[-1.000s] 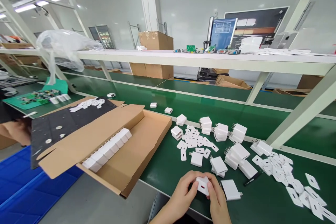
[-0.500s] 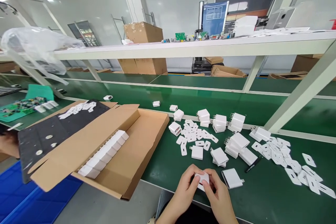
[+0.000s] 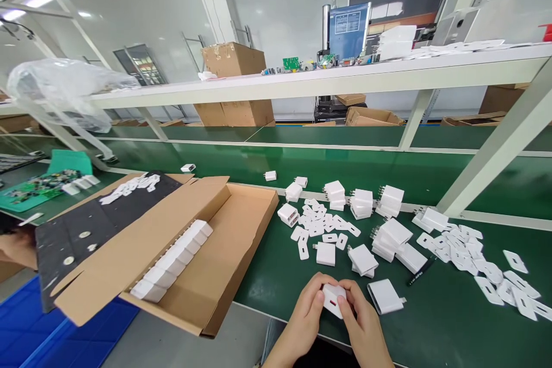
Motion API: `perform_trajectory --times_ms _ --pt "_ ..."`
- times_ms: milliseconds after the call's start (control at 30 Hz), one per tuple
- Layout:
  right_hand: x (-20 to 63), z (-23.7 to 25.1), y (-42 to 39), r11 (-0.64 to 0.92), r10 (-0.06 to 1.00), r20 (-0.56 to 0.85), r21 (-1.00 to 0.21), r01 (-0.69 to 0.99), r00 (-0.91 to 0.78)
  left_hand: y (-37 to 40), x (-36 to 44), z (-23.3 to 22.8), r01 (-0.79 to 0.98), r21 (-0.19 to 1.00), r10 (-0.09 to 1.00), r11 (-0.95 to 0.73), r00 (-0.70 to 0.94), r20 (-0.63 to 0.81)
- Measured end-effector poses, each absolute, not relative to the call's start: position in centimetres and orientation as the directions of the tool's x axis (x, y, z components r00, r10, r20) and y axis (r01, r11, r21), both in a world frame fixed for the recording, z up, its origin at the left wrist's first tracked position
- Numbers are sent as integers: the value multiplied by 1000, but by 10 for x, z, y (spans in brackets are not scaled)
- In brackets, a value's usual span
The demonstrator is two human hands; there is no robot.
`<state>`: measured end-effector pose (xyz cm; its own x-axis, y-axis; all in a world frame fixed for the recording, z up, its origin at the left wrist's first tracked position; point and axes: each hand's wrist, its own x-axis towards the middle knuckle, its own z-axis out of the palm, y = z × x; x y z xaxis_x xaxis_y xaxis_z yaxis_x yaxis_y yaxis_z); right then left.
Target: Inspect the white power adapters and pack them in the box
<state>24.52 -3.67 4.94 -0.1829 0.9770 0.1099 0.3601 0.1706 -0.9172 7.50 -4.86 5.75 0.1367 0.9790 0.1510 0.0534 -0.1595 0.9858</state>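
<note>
Between both my hands, near the bench's front edge, is a white charger (image 3: pixel 333 299) with a small red port slot facing me. My left hand (image 3: pixel 307 310) grips its left side, fingers curled behind and thumb at the edge. On the other side my right hand (image 3: pixel 361 317) is closed round it, thumb on the front face. A white charger (image 3: pixel 385 296) lies just right of my right hand. Beyond my hands are a single charger (image 3: pixel 325 253), a stacked pair of chargers (image 3: pixel 363 260) and a pile of white slotted faceplates (image 3: pixel 317 218).
An open cardboard box (image 3: pixel 241 253) at the left holds a row of white chargers (image 3: pixel 172 261). More faceplates (image 3: pixel 470 253) and a black pen (image 3: pixel 421 271) lie right. A white shelf beam (image 3: pixel 302 85) crosses above the green bench (image 3: pixel 284 293). Another person's hand (image 3: pixel 17 247) shows far left.
The charger in my hands is tilted so its red slot shows more clearly, and my right thumb has shifted on its face. The view has shifted slightly; the other things lie as before.
</note>
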Motion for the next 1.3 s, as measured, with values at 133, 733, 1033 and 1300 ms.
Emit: perform_trajectory --times_ms 133,733,1033,1300 --pt "246 51 -37 187 973 124 -919 347 -197 -47 73 53 6 987 971 -162 177 158" --pt "248 56 -39 240 950 143 -903 357 -277 -48 75 51 -20 958 951 -285 118 285" --pt "245 64 -41 267 950 168 -872 410 -262 -46 74 53 -28 965 961 -260 92 262" --pt "246 63 -41 258 949 152 -879 401 -276 -47 79 47 11 959 959 -283 24 282"
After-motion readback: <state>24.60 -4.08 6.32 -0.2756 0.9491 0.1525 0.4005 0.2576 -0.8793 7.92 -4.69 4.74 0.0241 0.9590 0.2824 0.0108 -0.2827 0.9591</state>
